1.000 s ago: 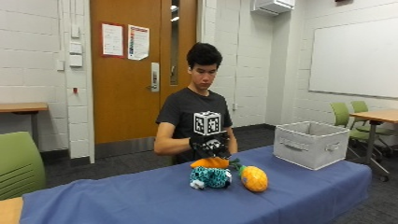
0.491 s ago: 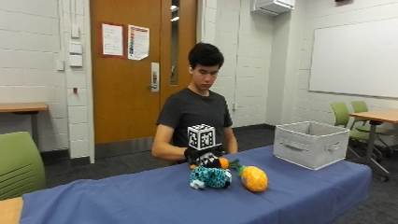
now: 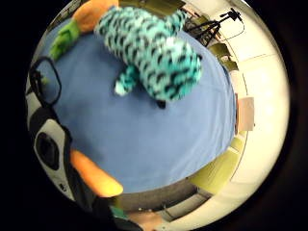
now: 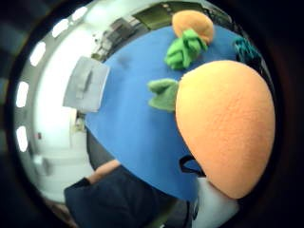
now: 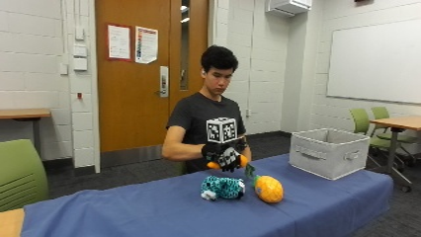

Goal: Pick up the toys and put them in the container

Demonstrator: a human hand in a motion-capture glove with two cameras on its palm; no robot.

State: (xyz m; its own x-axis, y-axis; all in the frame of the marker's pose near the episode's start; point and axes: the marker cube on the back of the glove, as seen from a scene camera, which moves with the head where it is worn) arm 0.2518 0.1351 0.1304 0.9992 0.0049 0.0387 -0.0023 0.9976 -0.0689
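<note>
In the outside view my gloved right hand grips an orange plush toy with green leaves, lifted clear of the blue table. That toy fills much of the thumb side palm view and shows beside the palm. Below the hand, a teal spotted plush lies on the cloth. Right beside it rests a second orange toy with a green top. The grey fabric container stands open at the table's right end.
A green chair stands at the table's left end. More green chairs and a wooden table are behind the container. The blue cloth stretches bare to the left of the teal plush.
My hand has closed round the orange toy that lay behind the teal plush and raised it off the table towards my chest. The other two toys have stayed put.
</note>
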